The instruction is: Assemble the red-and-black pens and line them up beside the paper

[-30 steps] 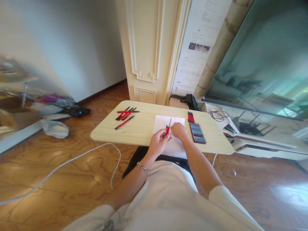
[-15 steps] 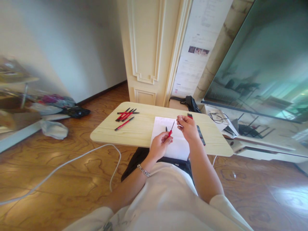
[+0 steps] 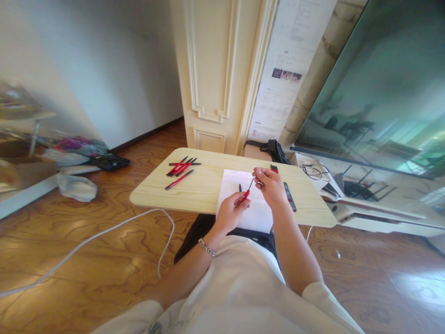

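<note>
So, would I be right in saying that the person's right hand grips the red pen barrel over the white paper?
Not quite: in the head view, the left hand grips the red pen barrel over the white paper; the right hand is up by the thin dark rod's tip.

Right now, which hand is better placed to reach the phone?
Probably the right hand: it is nearer the phone and partly hides it, while the left hand holds a red pen farther off. Whether the right hand also pinches something is too small to tell.
</note>
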